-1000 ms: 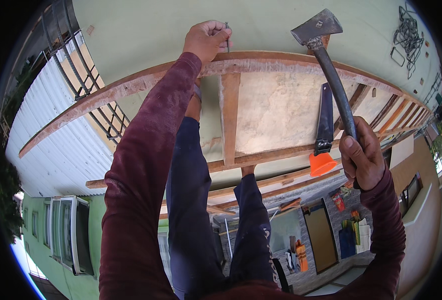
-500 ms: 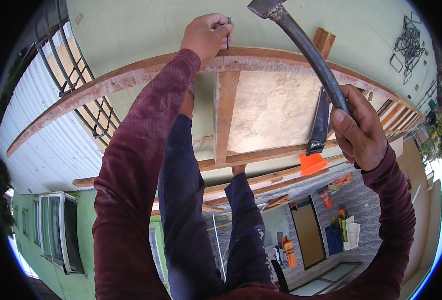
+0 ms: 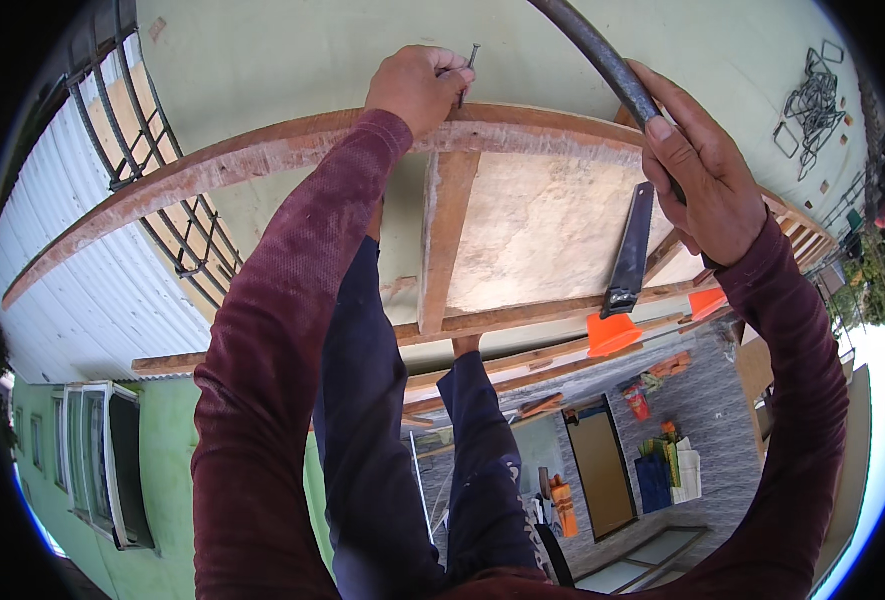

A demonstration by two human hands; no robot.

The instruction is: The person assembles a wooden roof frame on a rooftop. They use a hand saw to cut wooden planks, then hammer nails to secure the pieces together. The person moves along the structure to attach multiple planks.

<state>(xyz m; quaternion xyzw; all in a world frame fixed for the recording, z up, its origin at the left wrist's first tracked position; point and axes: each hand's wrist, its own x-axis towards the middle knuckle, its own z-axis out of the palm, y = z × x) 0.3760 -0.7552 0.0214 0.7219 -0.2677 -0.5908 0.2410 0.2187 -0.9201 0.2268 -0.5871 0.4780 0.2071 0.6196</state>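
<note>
One right hand (image 3: 705, 168), clamped on a dark curved tool handle (image 3: 603, 58); one left hand (image 3: 413, 88), apart, pinching a tilted nail (image 3: 475, 56) at a wooden beam (image 3: 538, 128); one orange-handled saw (image 3: 631, 242); one dark wire tangle (image 3: 811, 108), beyond.

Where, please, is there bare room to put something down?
The light panel looks bare between the wooden crosspiece and the saw; the pale green surface, between the steel bars and the left hand. It is crowded where that hand holds the nail at the beam, and where the right hand holds the handle.
</note>
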